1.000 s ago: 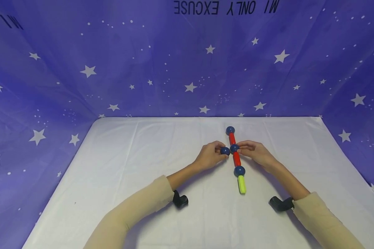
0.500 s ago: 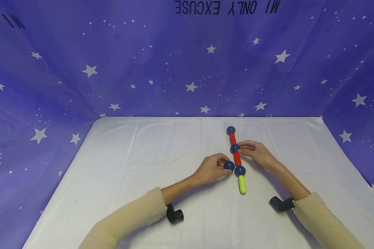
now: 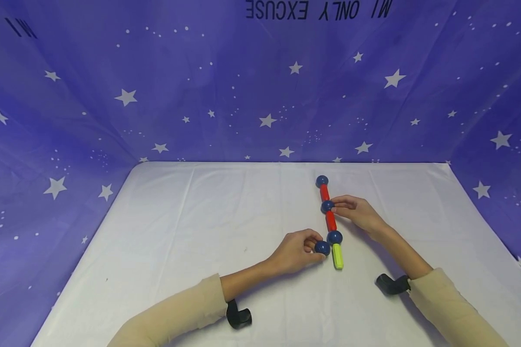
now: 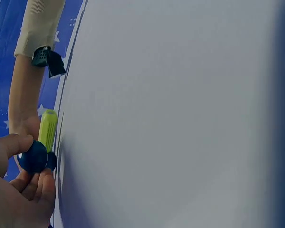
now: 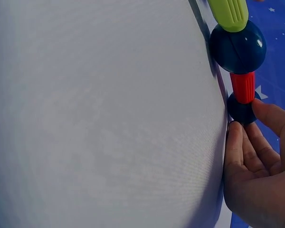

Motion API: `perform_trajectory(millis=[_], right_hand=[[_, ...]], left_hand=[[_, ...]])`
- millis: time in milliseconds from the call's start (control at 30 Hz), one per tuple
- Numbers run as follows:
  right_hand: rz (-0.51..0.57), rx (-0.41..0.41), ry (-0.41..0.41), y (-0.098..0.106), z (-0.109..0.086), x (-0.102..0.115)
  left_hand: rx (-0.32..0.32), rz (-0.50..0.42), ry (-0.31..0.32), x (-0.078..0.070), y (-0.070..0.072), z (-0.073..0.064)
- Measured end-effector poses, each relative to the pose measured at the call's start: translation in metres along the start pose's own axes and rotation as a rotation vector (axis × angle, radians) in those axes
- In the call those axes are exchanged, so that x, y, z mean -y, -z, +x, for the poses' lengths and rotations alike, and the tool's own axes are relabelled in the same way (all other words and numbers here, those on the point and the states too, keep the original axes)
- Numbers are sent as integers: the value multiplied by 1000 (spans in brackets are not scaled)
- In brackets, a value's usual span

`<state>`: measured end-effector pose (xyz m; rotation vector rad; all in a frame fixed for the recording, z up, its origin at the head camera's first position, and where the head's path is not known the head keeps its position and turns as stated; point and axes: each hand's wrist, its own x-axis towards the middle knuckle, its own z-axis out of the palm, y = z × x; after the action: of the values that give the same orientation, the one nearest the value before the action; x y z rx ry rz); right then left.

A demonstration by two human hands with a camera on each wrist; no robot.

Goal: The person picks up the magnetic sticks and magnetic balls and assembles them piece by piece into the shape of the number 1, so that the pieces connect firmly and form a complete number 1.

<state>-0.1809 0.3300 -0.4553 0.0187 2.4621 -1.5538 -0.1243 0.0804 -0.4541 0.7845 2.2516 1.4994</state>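
Observation:
A line of joined toy pieces lies on the white table: a far blue ball, a red rod, a middle blue ball, a second red rod, a near blue ball and a yellow-green rod at the near end. My left hand pinches a separate blue ball between thumb and fingers, just left of where the near ball meets the yellow-green rod. The right hand grips the middle ball from the right, thumb and fingertips on it in the right wrist view.
A white cloth covers the table. Purple star-printed fabric rises behind it and at both sides. Black wrist mounts stick out from under the beige sleeves.
My left hand has moved the loose blue ball nearer to the body, from beside the middle ball to beside the near end of the line. The right hand stays on the middle ball.

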Motion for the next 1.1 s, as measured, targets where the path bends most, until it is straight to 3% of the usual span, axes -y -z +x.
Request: perform_trajectory(millis=[600, 1100], right_hand=[[-10, -14, -4, -2, -2, 2], [-30, -11, -15, -6, -10, 6]], left_hand=[[93, -67, 8, -5, -15, -20], [75, -19, -21, -8, -22, -21]])
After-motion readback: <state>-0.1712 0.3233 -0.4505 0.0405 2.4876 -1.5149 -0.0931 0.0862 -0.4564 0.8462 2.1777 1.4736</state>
